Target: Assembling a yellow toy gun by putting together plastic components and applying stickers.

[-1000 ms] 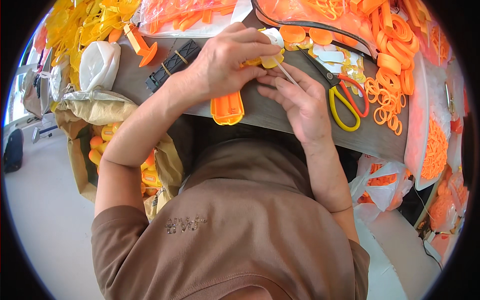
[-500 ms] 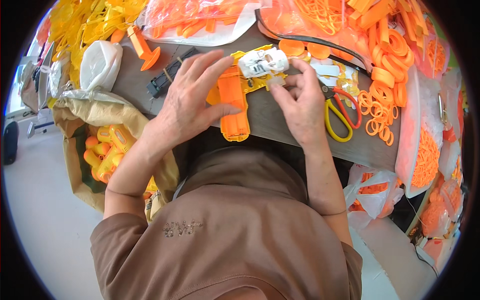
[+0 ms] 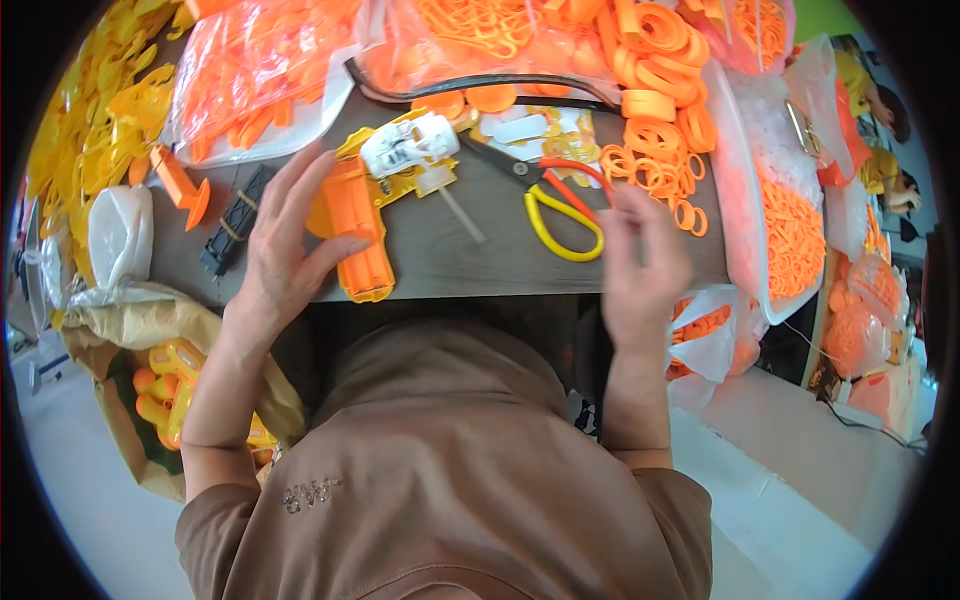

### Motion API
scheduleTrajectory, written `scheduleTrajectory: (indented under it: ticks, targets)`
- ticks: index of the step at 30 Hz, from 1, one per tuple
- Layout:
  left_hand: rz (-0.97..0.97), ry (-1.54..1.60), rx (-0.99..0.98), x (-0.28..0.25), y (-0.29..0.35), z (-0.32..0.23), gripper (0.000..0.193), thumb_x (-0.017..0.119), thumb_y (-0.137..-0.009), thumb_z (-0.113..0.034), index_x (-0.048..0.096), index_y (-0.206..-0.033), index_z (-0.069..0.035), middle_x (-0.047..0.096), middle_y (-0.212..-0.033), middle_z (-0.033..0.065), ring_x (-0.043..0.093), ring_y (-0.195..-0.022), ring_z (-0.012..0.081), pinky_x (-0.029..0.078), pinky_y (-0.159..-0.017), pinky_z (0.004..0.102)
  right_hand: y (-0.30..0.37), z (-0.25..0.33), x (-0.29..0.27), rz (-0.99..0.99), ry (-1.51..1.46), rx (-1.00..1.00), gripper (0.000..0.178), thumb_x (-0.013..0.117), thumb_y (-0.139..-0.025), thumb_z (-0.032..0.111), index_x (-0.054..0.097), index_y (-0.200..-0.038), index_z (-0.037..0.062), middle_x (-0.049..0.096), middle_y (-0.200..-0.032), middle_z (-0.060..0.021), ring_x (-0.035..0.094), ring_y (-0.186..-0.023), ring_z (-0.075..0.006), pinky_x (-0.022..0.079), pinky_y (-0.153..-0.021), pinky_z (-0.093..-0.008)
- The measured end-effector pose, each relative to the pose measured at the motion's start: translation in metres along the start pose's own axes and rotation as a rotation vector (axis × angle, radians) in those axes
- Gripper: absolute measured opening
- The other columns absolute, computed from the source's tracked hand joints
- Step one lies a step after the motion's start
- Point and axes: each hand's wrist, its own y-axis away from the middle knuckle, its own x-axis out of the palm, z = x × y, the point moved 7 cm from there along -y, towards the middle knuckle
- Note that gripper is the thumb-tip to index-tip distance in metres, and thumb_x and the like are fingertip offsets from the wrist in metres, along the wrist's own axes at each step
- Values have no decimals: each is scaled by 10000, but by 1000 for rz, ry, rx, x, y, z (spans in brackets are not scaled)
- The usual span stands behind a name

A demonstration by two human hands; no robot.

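Note:
An orange and yellow toy-gun-shaped plastic shell (image 3: 362,235) lies at the table's front edge. On its far end sits a white plastic mechanism (image 3: 410,143), with a thin translucent rod (image 3: 462,215) reaching toward me. My left hand (image 3: 280,240) is open at the shell's left side, fingers spread; its thumb tip overlaps the orange part, though contact is unclear. My right hand (image 3: 645,260) is smeared by motion beside a pair of cutters (image 3: 565,220) with one red and one yellow handle. Whether it touches the red handle or holds anything is hidden by the blur.
Loose orange rings (image 3: 655,165) lie at the right, next to a bin (image 3: 745,210) of small orange parts. Bags of orange pieces (image 3: 265,75) line the back. A black frame-like part (image 3: 235,225) is left of my left hand. A brown sack (image 3: 105,345) stands at lower left.
My right hand has left the white mechanism and moved right, toward the rings and cutters. My left hand stays spread by the shell. The whole view has shifted to the right.

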Motion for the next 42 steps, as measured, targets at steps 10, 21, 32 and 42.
scheduleTrajectory:
  ticks: [10, 21, 32, 42]
  targets:
    - [27, 88, -111, 7, -3, 10, 802, 796, -695, -214, 410, -1376, -38, 462, -1363, 180, 454, -1264, 300, 378, -1042, 383, -47, -157, -205, -154, 720, 250, 214, 620, -833, 100, 666, -1027, 22, 677, -977, -118, 650, -848, -198, 500, -769, -315]
    - [-14, 45, -102, 3, -1, 10, 813, 807, -688, -252, 419, -1367, -30, 462, -1365, 177, 462, -1252, 310, 386, -1029, 382, -72, -203, -185, 174, 901, 327, 204, 596, -801, 188, 669, -882, 15, 660, -838, -166, 645, -804, -286, 484, -737, -365]
    - [44, 428, -25, -30, -6, -62, 366, 773, -739, -120, 626, -1049, 7, 632, -900, 117, 608, -798, 236, 494, -702, 324, -14, 22, -8, 273, -520, 219, 159, 553, -865, -41, 627, -1000, -1, 608, -799, -35, 581, -626, -86, 462, -558, -208]
    - [272, 709, -307, 0, 14, -40, 140, 687, -850, -126, 625, -835, -1, 630, -685, 67, 579, -620, 108, 464, -558, 280, 35, 88, 108, 765, -780, 156, 293, 622, -856, -42, 469, -1104, -9, 612, -820, -74, 593, -708, -102, 509, -630, -250]
